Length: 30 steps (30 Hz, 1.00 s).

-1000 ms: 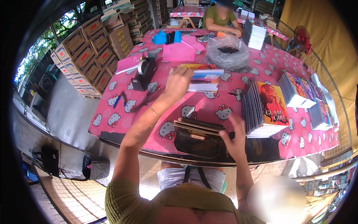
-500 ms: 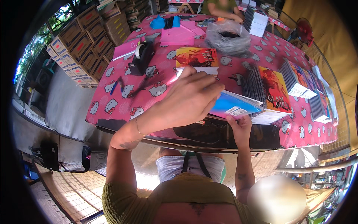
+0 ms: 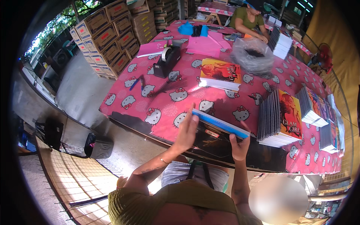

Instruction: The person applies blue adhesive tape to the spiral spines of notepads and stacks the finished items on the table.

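Observation:
A spiral-bound notebook point(image 3: 221, 124) with a blue cover is held on its edge between my hands, above the table's near edge. My left hand point(image 3: 186, 129) grips its left end, thumb on the near side. At the right end my right hand point(image 3: 239, 145) holds it, with the thumb in front and fingers behind. Just beyond lies a stack of notebooks with orange-red covers point(image 3: 220, 73). Right of my hands leans a row of bound notebooks point(image 3: 277, 120), with their black spiral spines toward the left.
A tape dispenser point(image 3: 166, 62) and blue-handled pliers point(image 3: 137, 83) lie to the left. Farther back are pink sheets point(image 3: 204, 45) and a clear plastic bag point(image 3: 253, 58). More notebooks point(image 3: 313, 107) stand at right. A co-worker point(image 3: 249, 22) sits across the table; cartons point(image 3: 107, 37) are piled left.
My left hand has come down from above the notebook to its left end. The notebook has turned from slanted, with its cover showing, to edge-up. The view has shifted too.

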Available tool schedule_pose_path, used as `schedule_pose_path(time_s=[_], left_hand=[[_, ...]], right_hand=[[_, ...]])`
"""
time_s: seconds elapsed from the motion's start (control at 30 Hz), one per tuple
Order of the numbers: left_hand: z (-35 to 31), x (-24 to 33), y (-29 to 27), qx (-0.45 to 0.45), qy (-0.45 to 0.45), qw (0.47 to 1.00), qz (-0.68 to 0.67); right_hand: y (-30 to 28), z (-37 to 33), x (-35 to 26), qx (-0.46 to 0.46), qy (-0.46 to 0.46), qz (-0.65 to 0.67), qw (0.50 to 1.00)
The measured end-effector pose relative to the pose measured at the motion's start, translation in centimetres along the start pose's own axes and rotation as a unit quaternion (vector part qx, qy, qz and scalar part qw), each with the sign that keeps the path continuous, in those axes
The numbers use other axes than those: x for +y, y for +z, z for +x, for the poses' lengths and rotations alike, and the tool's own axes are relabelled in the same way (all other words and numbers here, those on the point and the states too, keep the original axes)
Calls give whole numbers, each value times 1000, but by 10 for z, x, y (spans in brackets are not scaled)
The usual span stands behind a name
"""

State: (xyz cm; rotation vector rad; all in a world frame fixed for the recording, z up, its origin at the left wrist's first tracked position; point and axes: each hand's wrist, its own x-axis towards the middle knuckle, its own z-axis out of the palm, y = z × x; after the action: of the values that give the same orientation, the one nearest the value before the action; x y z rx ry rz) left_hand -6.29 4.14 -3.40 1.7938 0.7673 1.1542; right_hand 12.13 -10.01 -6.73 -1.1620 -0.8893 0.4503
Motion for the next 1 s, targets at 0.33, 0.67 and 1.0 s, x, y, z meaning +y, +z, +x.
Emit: schedule_pose_path(time_s=[0.33, 0.67, 1.0], left_hand=[[153, -134, -109, 23, -64, 816, 574], [65, 24, -55, -88, 97, 972, 195], [16, 37, -39, -52, 73, 990, 109]], right_hand=[[-34, 16, -7, 1, 17, -35, 999], [64, 39, -102, -119, -285, -466, 829], [83, 61, -61, -134, -264, -441, 847]])
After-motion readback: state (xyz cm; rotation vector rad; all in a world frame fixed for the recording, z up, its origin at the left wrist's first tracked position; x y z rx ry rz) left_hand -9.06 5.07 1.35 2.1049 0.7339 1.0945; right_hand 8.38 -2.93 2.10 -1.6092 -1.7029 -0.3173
